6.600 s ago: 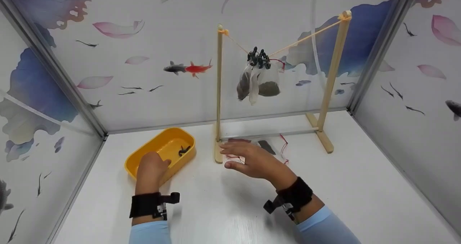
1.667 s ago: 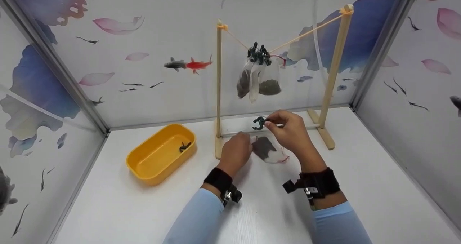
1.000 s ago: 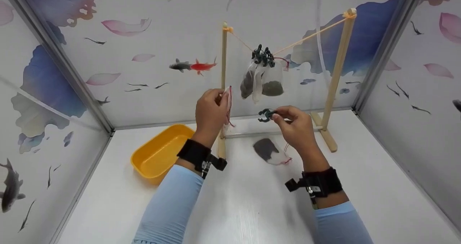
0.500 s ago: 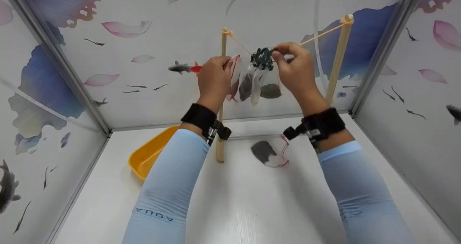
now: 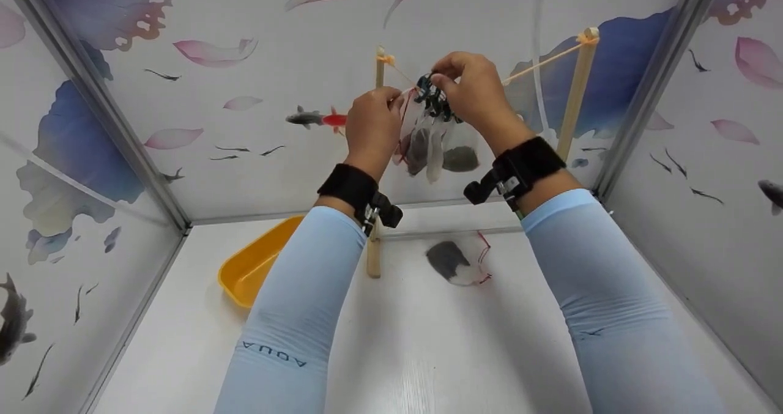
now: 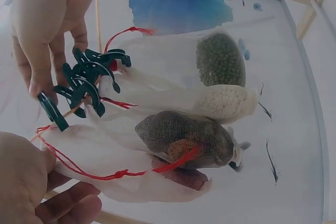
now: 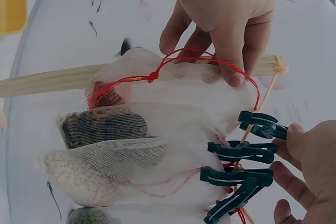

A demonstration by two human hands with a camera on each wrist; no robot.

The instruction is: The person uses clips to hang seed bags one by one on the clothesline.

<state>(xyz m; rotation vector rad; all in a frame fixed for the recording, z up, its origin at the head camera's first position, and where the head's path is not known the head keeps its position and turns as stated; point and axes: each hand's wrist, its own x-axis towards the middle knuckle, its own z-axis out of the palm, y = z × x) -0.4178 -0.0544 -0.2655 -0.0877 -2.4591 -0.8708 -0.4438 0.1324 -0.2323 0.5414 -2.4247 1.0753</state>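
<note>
My left hand (image 5: 373, 123) pinches the mouth of a white mesh drawstring bag (image 6: 105, 156) with a red cord and dark red contents. My right hand (image 5: 477, 93) pinches a dark green clip (image 7: 262, 124) between thumb and fingers. In the right wrist view that clip's jaws are at the sagging orange string (image 7: 266, 94), by the bag's top corner; whether they bite the bag I cannot tell. Beside it several similar clips (image 6: 86, 80) crowd the string, holding mesh bags of dark pieces (image 6: 184, 135), white grains (image 6: 228, 100) and green grains (image 6: 220, 59).
Wooden posts (image 5: 578, 96) carry the string. On the white table (image 5: 416, 347) lies another mesh bag (image 5: 449, 261) with dark contents. A yellow tray (image 5: 248, 273) stands at left, partly behind my left sleeve. Printed panels (image 5: 275, 175) enclose the table.
From the tray and table, both hands have risen to the string. The left has lifted the red-corded bag off the table; the right has brought a clip up, shifting left along the string.
</note>
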